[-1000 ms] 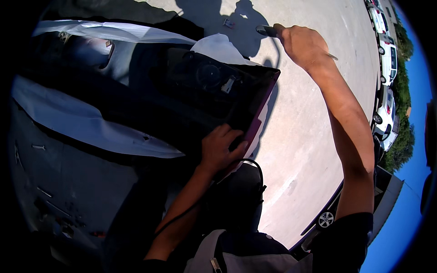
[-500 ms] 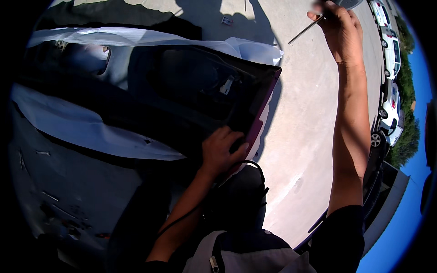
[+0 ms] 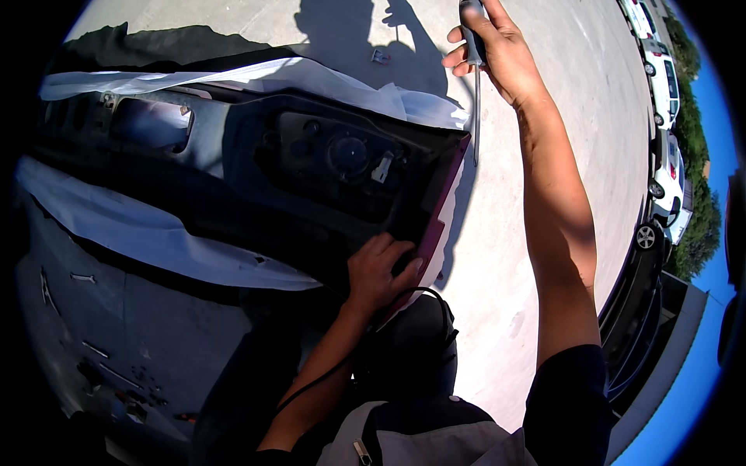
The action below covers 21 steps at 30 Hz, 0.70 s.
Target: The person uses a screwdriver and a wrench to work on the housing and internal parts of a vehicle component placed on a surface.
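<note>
A long car body panel [image 3: 311, 213], dark inside with a purple edge, lies before me on white sheeting [image 3: 210, 248]. At its near right corner my left hand [image 3: 377, 272] grips the rim, fingers curled on the dark side and thumb by the purple edge. High at the upper right, my right hand [image 3: 497, 54] is closed around the grey handle of a screwdriver [image 3: 476, 109]. Its long shaft points down, just beyond the panel's right end in the picture. Set in the panel is a recess with a round part [image 3: 347, 154] and a small pale piece [image 3: 381, 167].
Wrenches [image 3: 82, 277] and other tools lie on the shaded ground at lower left. A black cord [image 3: 427, 290] loops beside my left wrist. Parked cars [image 3: 662, 85] line the far right. A small packet [image 3: 380, 57] lies on the concrete beyond the panel.
My right hand has moved left with the screwdriver, whose shaft has swung from slanting to nearly upright. My left hand keeps its place on the rim. The panel's recess now looks brighter.
</note>
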Motion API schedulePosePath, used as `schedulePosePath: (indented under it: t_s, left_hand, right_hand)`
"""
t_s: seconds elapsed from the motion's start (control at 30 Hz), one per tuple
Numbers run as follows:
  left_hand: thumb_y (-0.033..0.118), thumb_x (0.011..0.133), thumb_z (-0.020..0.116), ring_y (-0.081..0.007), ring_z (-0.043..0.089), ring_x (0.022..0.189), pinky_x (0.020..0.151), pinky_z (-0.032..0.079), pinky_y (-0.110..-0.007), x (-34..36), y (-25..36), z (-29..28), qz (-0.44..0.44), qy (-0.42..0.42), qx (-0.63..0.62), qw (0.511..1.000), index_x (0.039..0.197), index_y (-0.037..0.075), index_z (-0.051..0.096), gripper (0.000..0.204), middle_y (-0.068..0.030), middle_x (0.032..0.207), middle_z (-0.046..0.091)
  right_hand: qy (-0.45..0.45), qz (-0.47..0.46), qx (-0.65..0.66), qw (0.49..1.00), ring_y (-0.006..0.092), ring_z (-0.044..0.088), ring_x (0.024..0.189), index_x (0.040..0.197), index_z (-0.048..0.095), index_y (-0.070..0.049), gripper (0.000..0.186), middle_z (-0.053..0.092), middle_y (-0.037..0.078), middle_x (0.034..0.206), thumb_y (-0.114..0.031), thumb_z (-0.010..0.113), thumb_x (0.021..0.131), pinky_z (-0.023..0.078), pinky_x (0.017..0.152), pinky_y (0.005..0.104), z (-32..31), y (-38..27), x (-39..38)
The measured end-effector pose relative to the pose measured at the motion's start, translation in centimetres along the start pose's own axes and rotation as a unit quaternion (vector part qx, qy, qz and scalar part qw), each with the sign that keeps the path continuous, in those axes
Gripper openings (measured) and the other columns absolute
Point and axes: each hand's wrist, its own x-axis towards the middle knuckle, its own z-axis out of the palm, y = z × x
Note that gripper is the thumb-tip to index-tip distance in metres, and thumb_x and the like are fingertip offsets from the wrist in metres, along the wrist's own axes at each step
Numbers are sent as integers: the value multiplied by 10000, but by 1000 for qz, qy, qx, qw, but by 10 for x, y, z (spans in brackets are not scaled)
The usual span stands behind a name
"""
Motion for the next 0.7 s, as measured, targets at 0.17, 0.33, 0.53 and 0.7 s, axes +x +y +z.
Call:
schedulePosePath:
  t_s: [0.17, 0.33, 0.53, 0.7]
  left_hand:
    - [288, 793, 763, -282, 606, 750, 656, 485, -389, -1, -1, 0, 10, 11, 1, 1000, 965, 67, 712, 285, -102, 819, 579]
    - [282, 848, 676, -304, 610, 763, 667, 488, -409, -2, -4, 2, 19, 2, -11, 1000, 985, 69, 705, 255, -106, 832, 585]
    - [287, 849, 651, -325, 601, 817, 693, 487, -421, -2, 0, -12, 45, -36, -29, 998, 1070, 52, 675, 324, -121, 901, 581]
    - [290, 813, 673, -329, 566, 782, 683, 458, -412, -1, 2, -7, 38, -41, -22, 998, 1065, 19, 653, 371, -151, 876, 559]
  right_hand:
    - [79, 102, 88, 988, 318, 756, 828, 1324, 518, -92, 398, 706, 241, 952, -337, 302, 1097, 627, 630, 287, -2, 37, -12]
    - [34, 62, 411, 909, 310, 711, 1078, 1126, 507, -8, 199, 695, 261, 1122, -162, 436, 1023, 599, 781, 317, -11, 55, -44]
    - [61, 16, 334, 941, 114, 620, 688, 1025, 598, -92, 365, 627, 27, 788, -453, 546, 1040, 501, 638, 271, 16, 61, -64]
    - [1, 52, 161, 986, 92, 451, 588, 1282, 611, -101, 592, 499, -3, 667, -594, 371, 1057, 416, 607, 271, 21, 52, -69]
